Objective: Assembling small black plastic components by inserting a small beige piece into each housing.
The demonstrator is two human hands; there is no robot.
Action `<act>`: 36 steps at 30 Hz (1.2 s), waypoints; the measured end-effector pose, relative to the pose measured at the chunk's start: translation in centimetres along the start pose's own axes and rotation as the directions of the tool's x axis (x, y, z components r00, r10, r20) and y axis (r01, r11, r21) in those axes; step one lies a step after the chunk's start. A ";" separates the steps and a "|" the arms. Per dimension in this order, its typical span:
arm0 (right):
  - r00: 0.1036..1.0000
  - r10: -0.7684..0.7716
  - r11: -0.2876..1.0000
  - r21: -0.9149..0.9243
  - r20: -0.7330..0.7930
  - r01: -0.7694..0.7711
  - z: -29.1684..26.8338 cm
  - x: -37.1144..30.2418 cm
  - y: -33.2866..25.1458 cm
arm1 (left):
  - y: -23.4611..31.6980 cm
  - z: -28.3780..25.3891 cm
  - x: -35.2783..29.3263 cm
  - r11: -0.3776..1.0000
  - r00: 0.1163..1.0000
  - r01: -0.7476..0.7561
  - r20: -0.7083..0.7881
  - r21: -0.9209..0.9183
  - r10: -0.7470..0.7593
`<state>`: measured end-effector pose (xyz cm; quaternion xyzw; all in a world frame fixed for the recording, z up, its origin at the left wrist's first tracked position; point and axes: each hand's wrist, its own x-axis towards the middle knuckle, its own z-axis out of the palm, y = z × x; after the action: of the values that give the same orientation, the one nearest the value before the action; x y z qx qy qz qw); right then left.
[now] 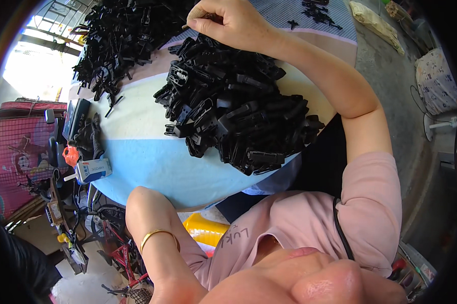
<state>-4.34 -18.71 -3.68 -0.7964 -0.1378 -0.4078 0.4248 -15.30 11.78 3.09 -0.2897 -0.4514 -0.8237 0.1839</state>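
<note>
My right hand (229, 24) reaches over the far side of the table, thumb and fingers curled together. Whatever they hold, if anything, is too small or hidden to make out. Just below that hand lies a large heap of black plastic clip-like parts (238, 106). Further left and back, a second heap of small black parts (132, 35) spreads close to the fingertips. My left arm is bent up at the near edge, a gold bracelet (157, 233) around it. Of my left hand (179, 293) only the base shows at the lower rim; its fingers are out of sight.
The table's striped cloth (137, 162) is blue, cream and brown. On its left edge stand a dark box (77, 117), a black glove (89, 137) and a white-blue carton (94, 170). A few loose black pieces (320, 12) lie far right. A red bicycle (124, 258) stands lower left.
</note>
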 end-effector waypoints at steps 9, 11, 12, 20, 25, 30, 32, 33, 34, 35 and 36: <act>0.998 -0.029 0.915 -0.400 0.048 0.046 -0.2 0.0 -2.7 | 2.5 -0.9 -0.1 0.964 0.964 0.242 0.144 -0.113 -0.225; 0.999 -0.010 0.974 -0.227 0.038 0.018 -0.5 -0.2 -0.4 | 0.8 0.5 0.8 0.961 0.959 0.249 0.170 -0.121 -0.227; 0.999 0.007 1.000 -0.027 0.036 -0.006 -0.1 -0.1 -0.1 | 1.0 0.8 1.2 0.962 0.959 0.245 0.173 -0.123 -0.222; 0.998 0.014 0.999 -0.042 0.054 -0.012 0.2 -0.3 0.4 | 1.1 -0.6 0.7 0.968 0.963 0.220 0.187 -0.124 -0.195; 0.999 0.001 0.999 -0.033 0.046 0.000 0.3 -0.3 -0.6 | 1.0 -0.5 0.6 0.967 0.959 0.220 0.210 -0.128 -0.190; 1.000 -0.011 0.999 -0.051 0.030 0.012 0.0 -0.3 0.2 | -0.7 1.5 2.1 0.959 0.951 0.233 0.243 -0.160 -0.190; 0.999 -0.001 0.998 -0.058 0.038 0.003 0.3 -0.3 -0.1 | -0.7 1.1 2.0 0.959 0.949 0.233 0.252 -0.161 -0.188; 0.999 0.011 0.998 -0.069 0.046 -0.007 0.3 -0.3 -0.1 | 0.5 0.1 0.9 0.959 0.948 0.234 0.258 -0.159 -0.188; 0.999 0.007 0.998 -0.070 0.050 -0.003 0.4 -0.2 -0.1 | 0.6 -0.1 0.7 0.959 0.946 0.235 0.263 -0.157 -0.189; 0.999 0.002 0.998 -0.057 0.050 0.001 0.5 -0.2 0.0 | -0.1 0.4 1.0 0.959 0.944 0.236 0.269 -0.154 -0.190; 0.999 0.004 0.999 -0.041 0.043 -0.002 0.3 -0.3 0.1 | 0.7 -0.3 0.6 0.958 0.943 0.236 0.275 -0.161 -0.186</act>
<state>-4.33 -18.51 -4.03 -0.8138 -0.1375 -0.3925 0.4058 -15.46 11.11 3.81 -0.3599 -0.4184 -0.8339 0.0053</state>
